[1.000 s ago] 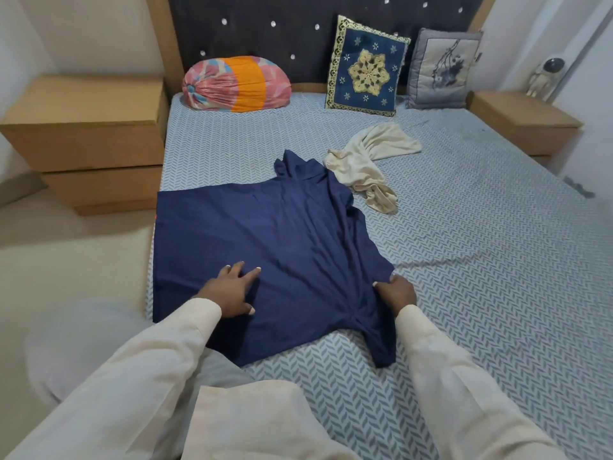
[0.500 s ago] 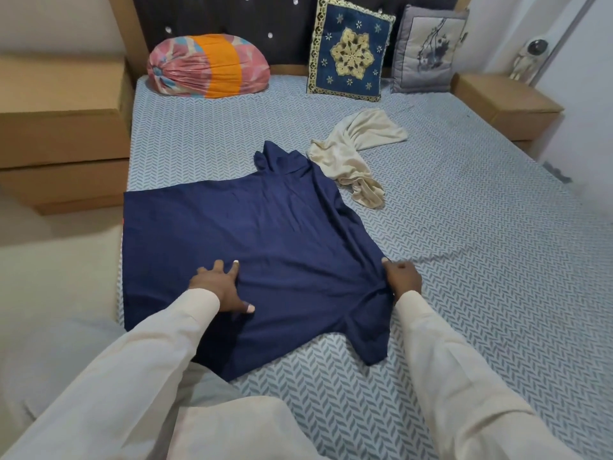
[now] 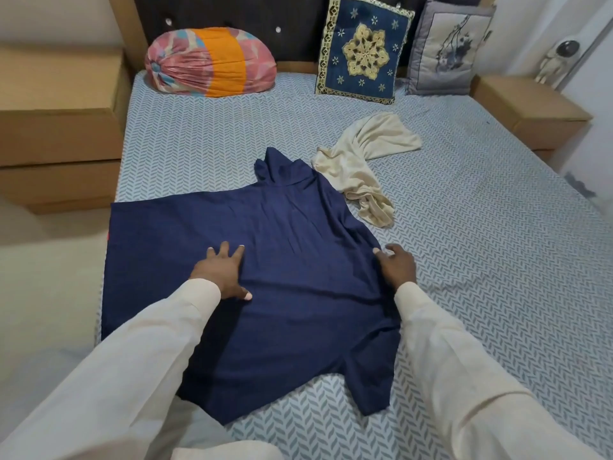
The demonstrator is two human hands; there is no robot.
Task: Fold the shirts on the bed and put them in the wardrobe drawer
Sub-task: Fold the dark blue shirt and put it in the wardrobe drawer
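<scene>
Left hand [image 3: 221, 273] flat, released, on navy shirt [image 3: 305, 277]; right hand [image 3: 397, 266] at its 3 o'clock edge, grip indeterminate.

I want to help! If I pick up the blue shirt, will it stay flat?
Probably floppy: the navy shirt lies limp, its far sleeve crumpled. Likely light too: it looks like thin cloth, lying flat under the left hand.
</scene>
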